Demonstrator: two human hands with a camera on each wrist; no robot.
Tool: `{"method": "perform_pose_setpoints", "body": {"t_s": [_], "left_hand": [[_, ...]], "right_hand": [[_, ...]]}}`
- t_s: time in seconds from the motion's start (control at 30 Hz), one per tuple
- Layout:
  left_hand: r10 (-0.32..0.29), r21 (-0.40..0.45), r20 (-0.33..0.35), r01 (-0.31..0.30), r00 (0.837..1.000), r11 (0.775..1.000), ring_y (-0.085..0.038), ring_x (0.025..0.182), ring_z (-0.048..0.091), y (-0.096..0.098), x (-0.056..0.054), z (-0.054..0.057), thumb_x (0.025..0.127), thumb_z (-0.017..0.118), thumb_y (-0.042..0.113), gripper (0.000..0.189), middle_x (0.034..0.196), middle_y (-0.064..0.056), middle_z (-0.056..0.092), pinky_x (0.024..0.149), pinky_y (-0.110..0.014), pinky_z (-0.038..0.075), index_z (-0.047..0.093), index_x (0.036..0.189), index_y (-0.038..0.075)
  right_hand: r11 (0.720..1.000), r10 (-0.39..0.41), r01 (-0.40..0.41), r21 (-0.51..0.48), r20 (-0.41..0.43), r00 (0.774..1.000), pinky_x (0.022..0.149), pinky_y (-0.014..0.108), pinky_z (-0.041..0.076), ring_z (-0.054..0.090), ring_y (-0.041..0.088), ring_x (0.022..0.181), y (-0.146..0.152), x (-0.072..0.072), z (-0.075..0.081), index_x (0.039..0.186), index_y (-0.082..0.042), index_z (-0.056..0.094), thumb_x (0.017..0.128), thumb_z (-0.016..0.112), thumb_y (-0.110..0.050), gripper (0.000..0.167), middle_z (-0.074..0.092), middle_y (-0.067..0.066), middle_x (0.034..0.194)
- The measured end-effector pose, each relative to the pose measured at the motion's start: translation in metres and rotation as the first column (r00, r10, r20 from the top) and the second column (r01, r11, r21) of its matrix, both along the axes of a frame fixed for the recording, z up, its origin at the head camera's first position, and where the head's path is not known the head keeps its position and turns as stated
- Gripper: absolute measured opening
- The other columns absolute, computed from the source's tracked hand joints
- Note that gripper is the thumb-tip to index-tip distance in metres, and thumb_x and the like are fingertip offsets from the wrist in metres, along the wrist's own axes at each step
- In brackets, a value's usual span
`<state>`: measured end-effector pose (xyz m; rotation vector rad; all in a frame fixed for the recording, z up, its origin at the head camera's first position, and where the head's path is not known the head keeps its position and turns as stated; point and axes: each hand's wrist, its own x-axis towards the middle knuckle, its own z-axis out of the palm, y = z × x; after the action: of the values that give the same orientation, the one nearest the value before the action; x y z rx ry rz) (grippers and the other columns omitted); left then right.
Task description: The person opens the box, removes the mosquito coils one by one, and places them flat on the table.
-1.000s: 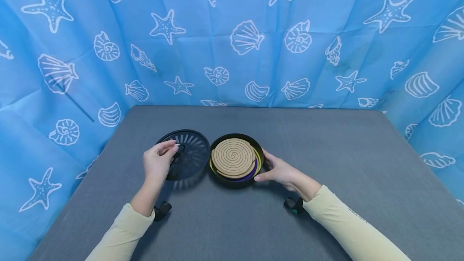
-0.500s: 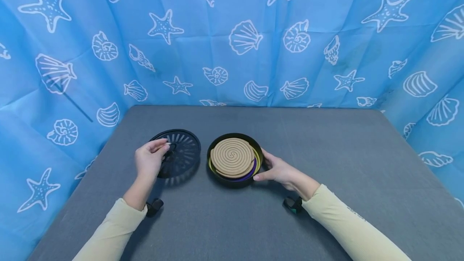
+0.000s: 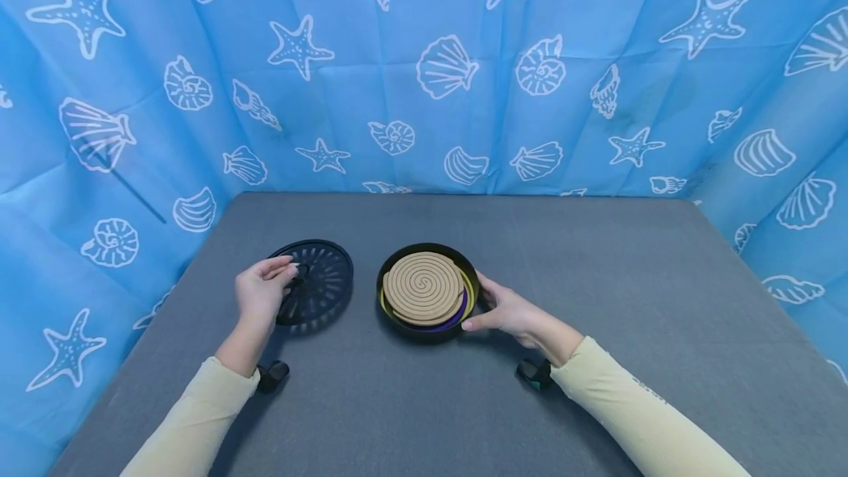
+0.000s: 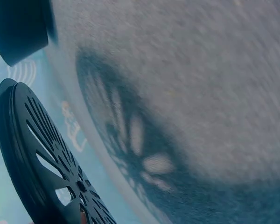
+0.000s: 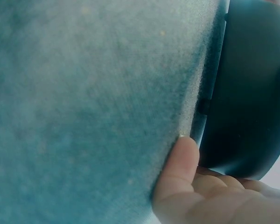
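Observation:
Held by its small knob or loop, a round black slotted lid (image 3: 324,282) is pinched in my left hand (image 3: 258,297). The left wrist view shows this lid (image 4: 8,121) tilted and raised off the table, its slotted shadow falling below. To its right stands a round black tin (image 3: 424,337) on the table. Tan mosquito coils (image 3: 424,287) are stacked in it, with purple and yellow coils showing underneath. My right hand (image 3: 506,313) grips the tin's right side, thumb low in front. The right wrist view shows the tin wall (image 5: 247,93) beside the thumb; the other fingers are partly hidden.
A grey cloth-covered table (image 3: 596,278) lies under everything. Its back edge meets a blue curtain (image 3: 490,124) with white shells and starfish, which also hangs along both sides. Black wrist devices (image 3: 273,375) are worn at both cuffs.
My left hand has carried the lid leftward, away from the tin, so a gap has opened between them. The right hand and the tin stay nearly in place.

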<state>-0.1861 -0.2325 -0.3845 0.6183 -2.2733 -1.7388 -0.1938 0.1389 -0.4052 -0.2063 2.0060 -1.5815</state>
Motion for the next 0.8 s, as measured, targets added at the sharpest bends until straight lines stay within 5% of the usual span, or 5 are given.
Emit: {"method": "perform_pose_setpoints", "body": {"t_s": [0.8], "left_hand": [[-0.013,0.037,0.132,0.008,0.991,0.999,0.004,0.078,0.062,-0.019,-0.006,-0.01,0.097,0.06,0.008,0.033,0.106,-0.003,0.072,0.064,-0.018,0.053,0.059,0.127,-0.005]], "right_hand": [[1.0,0.002,-0.002,0.004,-0.012,1.0,0.115,0.056,0.011,0.003,0.043,0.145,0.001,0.0,-0.001,0.156,-0.007,0.001,0.081,0.076,0.0,0.106,0.003,0.025,0.159]]}}
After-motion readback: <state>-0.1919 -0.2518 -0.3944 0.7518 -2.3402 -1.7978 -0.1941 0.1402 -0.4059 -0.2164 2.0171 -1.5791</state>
